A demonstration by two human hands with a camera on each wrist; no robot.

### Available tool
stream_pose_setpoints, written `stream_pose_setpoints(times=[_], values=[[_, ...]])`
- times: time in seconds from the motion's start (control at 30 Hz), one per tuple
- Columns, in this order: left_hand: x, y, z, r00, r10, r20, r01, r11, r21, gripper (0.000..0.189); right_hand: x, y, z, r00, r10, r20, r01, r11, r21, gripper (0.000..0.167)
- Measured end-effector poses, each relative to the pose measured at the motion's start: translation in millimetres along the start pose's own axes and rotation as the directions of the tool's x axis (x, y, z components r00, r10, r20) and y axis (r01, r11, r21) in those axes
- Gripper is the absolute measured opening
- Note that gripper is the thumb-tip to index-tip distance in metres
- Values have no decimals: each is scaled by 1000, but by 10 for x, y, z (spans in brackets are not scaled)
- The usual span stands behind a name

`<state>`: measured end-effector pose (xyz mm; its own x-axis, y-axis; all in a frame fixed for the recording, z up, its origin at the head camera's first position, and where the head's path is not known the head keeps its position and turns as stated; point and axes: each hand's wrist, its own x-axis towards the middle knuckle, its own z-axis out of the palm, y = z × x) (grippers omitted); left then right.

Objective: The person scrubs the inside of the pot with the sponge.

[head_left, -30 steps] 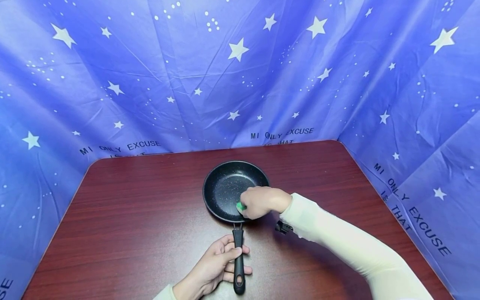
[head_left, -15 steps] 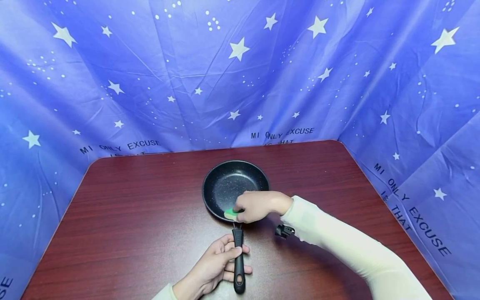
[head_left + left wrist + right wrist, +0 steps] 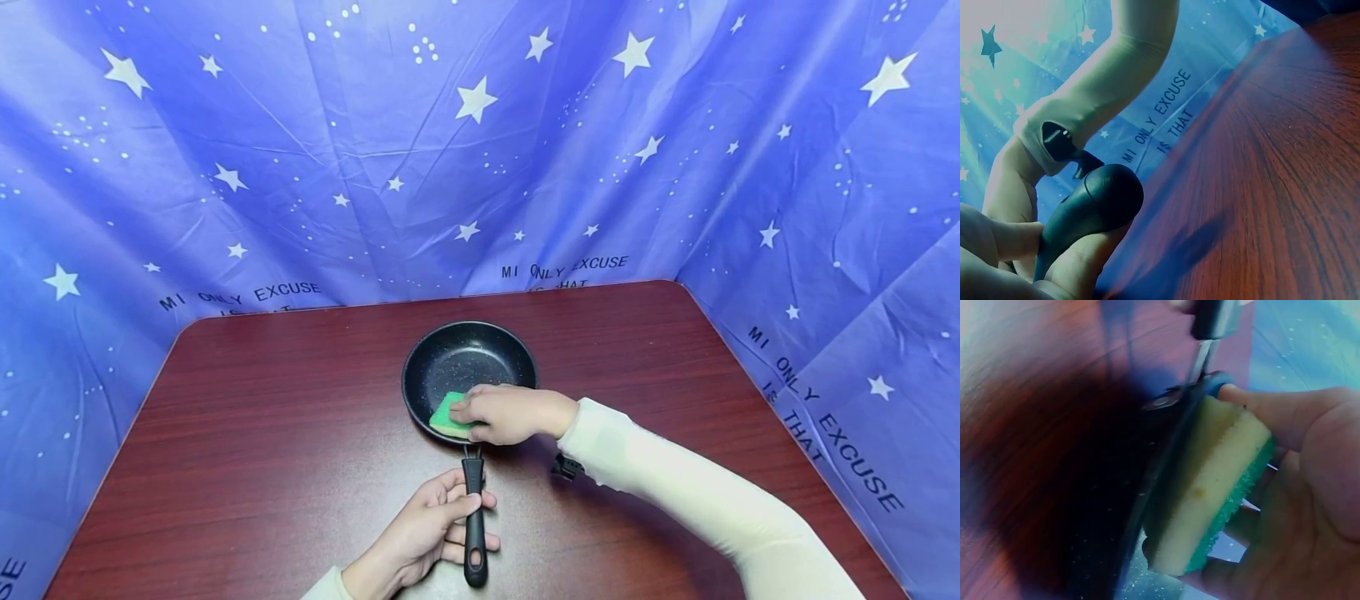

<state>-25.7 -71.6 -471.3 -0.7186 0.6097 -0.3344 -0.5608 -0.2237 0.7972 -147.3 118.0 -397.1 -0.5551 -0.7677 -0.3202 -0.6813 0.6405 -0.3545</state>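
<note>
A black speckled frying pan (image 3: pixel 468 367) is in the middle of the head view, its handle (image 3: pixel 474 546) pointing toward me. My left hand (image 3: pixel 420 529) grips that handle, thumb on top and fingers beneath; the left wrist view shows the rounded handle end (image 3: pixel 1116 194) between thumb and fingers. My right hand (image 3: pixel 510 414) holds a sponge (image 3: pixel 447 417), green on one side and pale yellow on the other, inside the pan at its near left wall. In the right wrist view the sponge's yellow side (image 3: pixel 1200 487) lies against the pan's rim, fingers on the green side.
The pan is over a dark red wood-grain table (image 3: pixel 262 417). Blue star-printed cloth (image 3: pixel 360 150) hangs behind the table and along both sides. A small black device (image 3: pixel 567 467) is strapped at the right wrist.
My right hand has slid the sponge leftward and nearer along the pan's near wall, so more of its green side shows. The left hand and pan have barely shifted.
</note>
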Motion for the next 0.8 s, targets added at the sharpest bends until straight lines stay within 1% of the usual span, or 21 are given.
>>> stream_pose_setpoints(times=[0.07,0.3,0.57,0.67,0.8], values=[[1,2,-1,1000,-2,1,2,1000,-3,37,21,20,26,1000,12,-11,-12,1000,-14,45],[0,7,0,1000,-4,-7,4,1000,-10,39,123,94,64,997,-22,-68,12,990,-139,48],[9,-1,-9,1000,-1,-1,1,1000,-18,37,265,306,75,993,-48,-105,24,976,-217,53],[12,-7,-8,1000,0,1,0,1000,-23,37,304,360,77,992,-37,-122,8,973,-231,54],[13,-15,2,1000,3,-8,-3,1000,-26,36,330,421,77,987,11,-159,-49,970,-239,52]])
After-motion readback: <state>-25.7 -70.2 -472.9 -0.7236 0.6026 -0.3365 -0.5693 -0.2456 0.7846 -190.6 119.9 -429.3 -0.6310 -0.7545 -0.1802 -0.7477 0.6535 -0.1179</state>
